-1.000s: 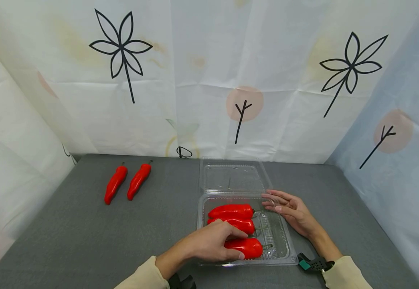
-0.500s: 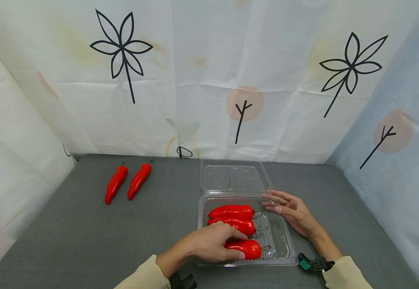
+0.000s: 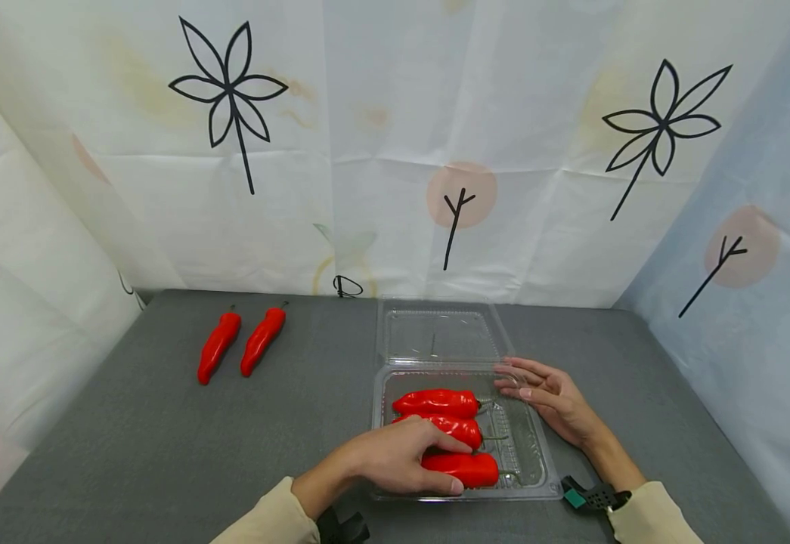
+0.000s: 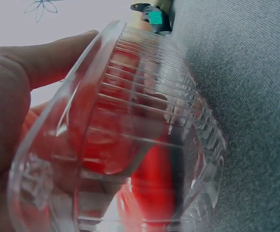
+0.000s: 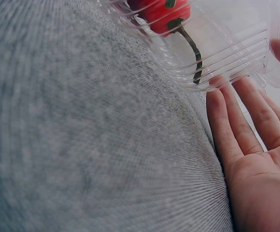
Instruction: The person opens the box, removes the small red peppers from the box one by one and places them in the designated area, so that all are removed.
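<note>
A clear plastic clamshell container point(image 3: 539, 453) lies with its lid folded back, and three red peppers are inside, stems to the right. My left hand point(image 3: 401, 457) grips the nearest pepper point(image 3: 472, 470), thumb on its near side and fingers over its far side. Against those fingers lies the middle pepper point(image 3: 459, 431); the far pepper point(image 3: 435, 402) is beyond it. In the left wrist view the container's wall point(image 4: 144, 111) partly blurs the fingers and peppers. With fairly straight fingers, my right hand point(image 3: 558, 400) touches the container's right side, also seen in the right wrist view.
Two more red peppers, one point(image 3: 219, 347) beside another point(image 3: 263, 341), lie at the back left of the grey table point(image 3: 163, 453). The transparent lid point(image 3: 442, 332) extends behind the container. Printed cloth walls point(image 3: 367, 151) enclose the back and sides.
The nearest pepper has shifted slightly to the right with my left hand's fingers. The other two peppers in the container have slid slightly nearer. My right hand has stayed put.
</note>
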Motion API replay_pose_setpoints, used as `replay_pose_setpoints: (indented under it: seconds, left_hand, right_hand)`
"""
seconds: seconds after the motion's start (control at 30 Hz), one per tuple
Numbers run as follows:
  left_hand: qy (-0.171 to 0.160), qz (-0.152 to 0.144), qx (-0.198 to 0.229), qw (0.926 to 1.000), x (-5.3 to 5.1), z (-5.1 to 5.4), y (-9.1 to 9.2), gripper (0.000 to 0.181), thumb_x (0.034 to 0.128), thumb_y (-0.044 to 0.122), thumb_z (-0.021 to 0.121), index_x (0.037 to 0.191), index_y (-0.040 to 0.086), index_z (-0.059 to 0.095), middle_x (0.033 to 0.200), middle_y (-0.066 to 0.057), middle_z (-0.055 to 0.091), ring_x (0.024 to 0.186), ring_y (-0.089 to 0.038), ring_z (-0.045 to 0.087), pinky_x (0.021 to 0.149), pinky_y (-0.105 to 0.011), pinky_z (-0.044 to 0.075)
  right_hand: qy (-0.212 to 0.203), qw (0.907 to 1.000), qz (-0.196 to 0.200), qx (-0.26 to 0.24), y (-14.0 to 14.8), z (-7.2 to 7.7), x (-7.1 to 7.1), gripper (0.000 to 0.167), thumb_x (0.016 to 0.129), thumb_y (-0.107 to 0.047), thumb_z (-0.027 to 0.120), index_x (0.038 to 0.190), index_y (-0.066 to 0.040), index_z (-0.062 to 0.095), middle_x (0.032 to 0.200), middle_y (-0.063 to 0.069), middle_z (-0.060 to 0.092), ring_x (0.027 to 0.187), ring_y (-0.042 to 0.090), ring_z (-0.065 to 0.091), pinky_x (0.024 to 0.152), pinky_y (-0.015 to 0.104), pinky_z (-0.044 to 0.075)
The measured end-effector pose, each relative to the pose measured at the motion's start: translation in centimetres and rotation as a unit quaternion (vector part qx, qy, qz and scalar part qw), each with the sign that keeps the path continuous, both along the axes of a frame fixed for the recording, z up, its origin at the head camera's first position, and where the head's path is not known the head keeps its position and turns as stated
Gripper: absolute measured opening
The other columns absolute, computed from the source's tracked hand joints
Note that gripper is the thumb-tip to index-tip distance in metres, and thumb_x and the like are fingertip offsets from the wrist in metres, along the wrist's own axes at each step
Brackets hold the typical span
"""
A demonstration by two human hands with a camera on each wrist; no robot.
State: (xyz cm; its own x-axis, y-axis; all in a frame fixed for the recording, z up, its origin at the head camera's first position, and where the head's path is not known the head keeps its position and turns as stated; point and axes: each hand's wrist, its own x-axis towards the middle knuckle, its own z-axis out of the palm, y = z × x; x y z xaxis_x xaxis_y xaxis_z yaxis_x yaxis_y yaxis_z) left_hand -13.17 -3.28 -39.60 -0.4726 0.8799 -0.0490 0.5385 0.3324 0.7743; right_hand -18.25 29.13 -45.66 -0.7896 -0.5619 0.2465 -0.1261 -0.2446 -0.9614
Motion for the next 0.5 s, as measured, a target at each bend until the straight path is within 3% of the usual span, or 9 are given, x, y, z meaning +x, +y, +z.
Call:
replay_pose_setpoints:
  seconds: [0.23, 0.5]
  left_hand:
    - [-0.052, 0.033, 0.066, 0.9959, -0.19, -0.09, -0.32, 0.049, 0.0922, 0.028, 0.074, 0.137, 0.012, 0.066, 0.116, 0.014, 0.071, 0.098, 0.002, 0.056, 0.082, -0.02, 0.051]
    - [-0.092, 0.085, 0.1, 0.987, -0.29, -0.3, -0.25, 0.046, 0.0913, 0.023, 0.076, 0.135, 0.014, 0.067, 0.122, 0.013, 0.069, 0.112, -0.004, 0.052, 0.089, -0.025, 0.05]
  right_hand:
    - [-0.008, 1.0, -0.002, 0.001, -0.03, 0.14, 0.09, 0.05, 0.1, 0.01, 0.043, 0.148, 0.017, 0.031, 0.146, 0.013, 0.056, 0.127, 0.027, 0.06, 0.105, 0.036, 0.048]
    - [-0.004, 1.0, -0.002, 0.001, 0.02, 0.07, 0.07, 0.05, 0.1, 0.011, 0.042, 0.148, 0.018, 0.029, 0.146, 0.012, 0.055, 0.127, 0.027, 0.059, 0.105, 0.036, 0.048]
